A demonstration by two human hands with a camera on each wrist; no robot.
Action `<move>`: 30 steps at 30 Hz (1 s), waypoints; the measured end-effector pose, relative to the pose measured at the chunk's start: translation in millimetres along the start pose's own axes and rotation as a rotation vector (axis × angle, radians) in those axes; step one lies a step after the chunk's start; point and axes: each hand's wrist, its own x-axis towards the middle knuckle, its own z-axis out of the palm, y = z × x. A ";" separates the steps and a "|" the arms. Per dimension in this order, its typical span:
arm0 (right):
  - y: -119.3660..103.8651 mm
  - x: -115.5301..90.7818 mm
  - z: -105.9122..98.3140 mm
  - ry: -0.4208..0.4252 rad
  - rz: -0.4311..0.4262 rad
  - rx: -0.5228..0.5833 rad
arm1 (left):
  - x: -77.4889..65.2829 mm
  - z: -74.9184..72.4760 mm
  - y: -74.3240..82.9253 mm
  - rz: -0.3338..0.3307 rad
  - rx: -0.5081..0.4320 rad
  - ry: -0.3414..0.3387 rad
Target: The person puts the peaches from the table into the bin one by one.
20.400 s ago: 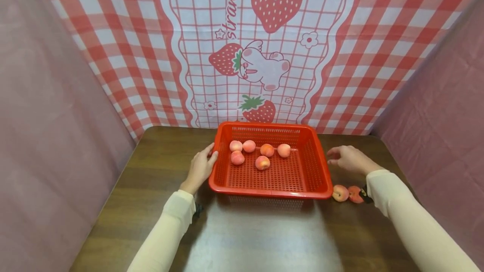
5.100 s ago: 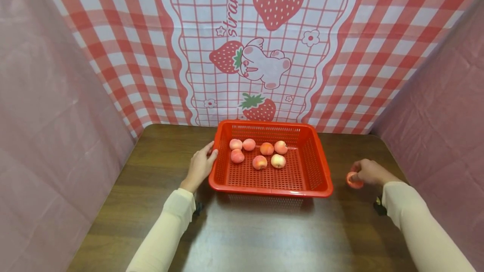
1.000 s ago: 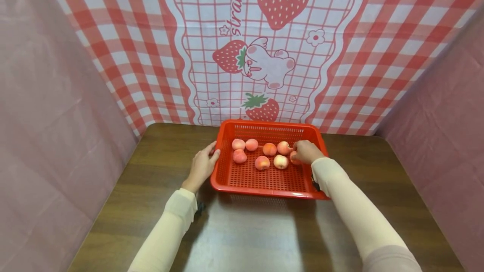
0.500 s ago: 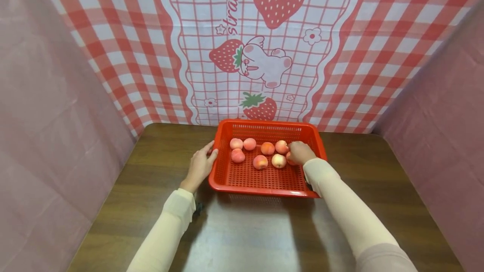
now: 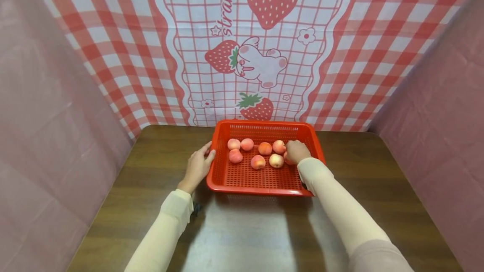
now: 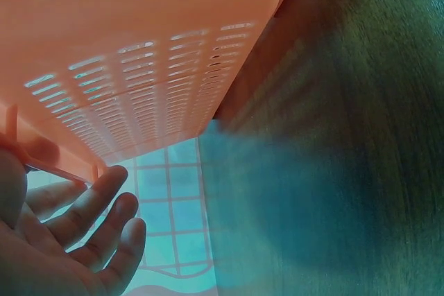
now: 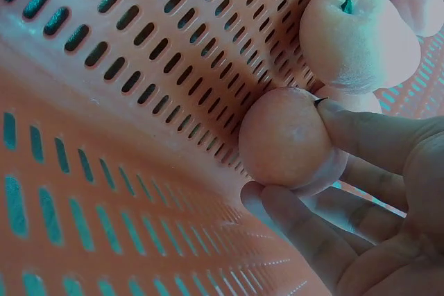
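Observation:
A red plastic basket (image 5: 261,191) with slotted walls stands at the back of the table, several peaches (image 5: 258,162) spread over its floor. At the basket's left rim my left hand (image 5: 197,167) holds on, thumb on top; the left wrist view shows the fingers (image 6: 114,223) bent beneath the rim. My right hand (image 5: 298,152) reaches into the right part of the basket. There it holds a peach (image 7: 284,140) between thumb and fingers, close beside a paler peach (image 5: 276,160). In the head view the hand partly covers the held peach.
A brown wooden table (image 5: 151,179) lies beneath the basket. Directly behind it hangs a red-and-white checked strawberry cloth (image 5: 261,62). Pink curtains (image 5: 49,137) stand along both sides.
About five seconds ago my right hand held a peach on the table right of the basket; now that hand and a peach are inside. My left hand keeps its place.

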 end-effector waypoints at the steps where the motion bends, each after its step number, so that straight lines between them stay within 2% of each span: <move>1: 0.6 0.8 0.3 -0.005 0.008 0.007 | 0.1 -0.4 0.1 -0.002 0.001 0.001; 7: 2.5 4.8 -0.1 -0.025 0.018 0.032 | -0.1 -2.5 1.8 -0.005 0.004 0.001; 22: 3.2 1.1 4.3 -0.007 0.001 0.027 | -6.0 5.2 -0.9 -0.051 -0.005 -0.028; 30: 1.0 -1.8 -1.3 -0.010 0.020 0.036 | -2.2 2.3 1.5 -0.007 -0.006 -0.006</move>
